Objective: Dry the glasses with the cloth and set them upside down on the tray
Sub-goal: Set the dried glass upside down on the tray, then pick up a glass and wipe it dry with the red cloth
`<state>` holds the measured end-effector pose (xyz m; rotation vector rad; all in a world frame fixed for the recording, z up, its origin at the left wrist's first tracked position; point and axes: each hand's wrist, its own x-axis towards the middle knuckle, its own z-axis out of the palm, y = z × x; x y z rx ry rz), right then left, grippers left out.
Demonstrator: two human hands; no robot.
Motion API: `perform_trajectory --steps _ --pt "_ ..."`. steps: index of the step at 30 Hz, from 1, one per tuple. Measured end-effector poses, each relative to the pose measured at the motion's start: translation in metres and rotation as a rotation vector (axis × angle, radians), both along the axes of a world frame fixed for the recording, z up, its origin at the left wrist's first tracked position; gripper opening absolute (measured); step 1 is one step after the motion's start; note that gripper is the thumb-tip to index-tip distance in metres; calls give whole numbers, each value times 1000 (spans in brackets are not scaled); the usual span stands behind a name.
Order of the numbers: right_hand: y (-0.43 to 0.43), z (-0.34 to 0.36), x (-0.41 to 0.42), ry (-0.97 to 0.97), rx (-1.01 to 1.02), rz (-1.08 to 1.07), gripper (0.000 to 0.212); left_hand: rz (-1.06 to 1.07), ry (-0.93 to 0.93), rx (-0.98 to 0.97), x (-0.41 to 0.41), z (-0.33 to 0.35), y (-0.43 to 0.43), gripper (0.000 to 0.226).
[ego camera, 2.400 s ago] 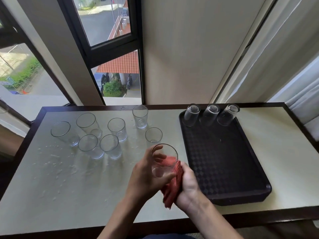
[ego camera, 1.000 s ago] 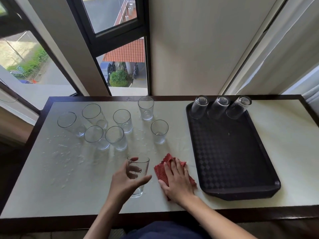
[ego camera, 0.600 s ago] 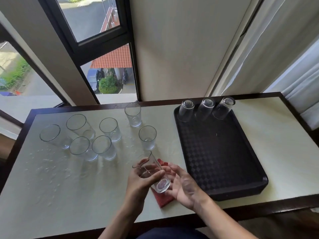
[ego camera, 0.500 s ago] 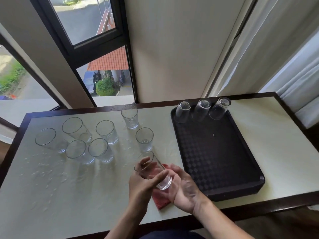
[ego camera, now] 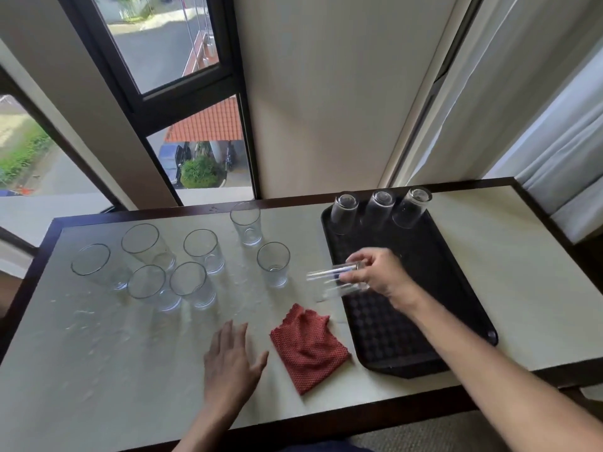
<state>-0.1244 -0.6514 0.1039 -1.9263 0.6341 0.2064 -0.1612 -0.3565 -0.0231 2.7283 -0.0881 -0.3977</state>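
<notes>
Seven wet glasses (ego camera: 204, 252) stand upright on the tabletop (ego camera: 98, 370), well left of your fingers. Your left hand (ego camera: 231, 363) is open, fingers straight and holding nothing, just left of the cloth (ego camera: 308, 345). Your right hand (ego camera: 378, 272) is the nearer one. Its fingers pinch the glass (ego camera: 336, 280) at its base, long axis sideways, mouth pointing left, above the left rim of the tray (ego camera: 450, 272). Three upturned glasses (ego camera: 378, 210) stand beyond these fingers.

On our table (ego camera: 509, 288) the tray (ego camera: 450, 272) lies to the right, three upturned glasses (ego camera: 378, 210) along its far edge. Seven upright glasses (ego camera: 202, 251) stand left of it. The cloth (ego camera: 308, 347) lies just left of the tray's near end, our left hand (ego camera: 231, 363) left of that; our right hand (ego camera: 381, 272) holds one glass (ego camera: 336, 280) over the tray's left rim
</notes>
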Motion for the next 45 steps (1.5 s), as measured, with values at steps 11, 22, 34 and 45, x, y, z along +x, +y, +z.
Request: perform_trajectory --steps 11,22,34,45 --pt "-29 -7 80 14 -753 322 31 -129 141 231 -5 -6 19 115" --pt "-26 -27 92 19 -761 300 54 -134 151 223 -3 -8 20 116" --pt "88 -98 -41 -391 -863 469 56 -123 158 235 -5 -10 19 102" --pt "121 -145 -74 -76 -747 618 63 154 101 -171 1 -6 23 81"
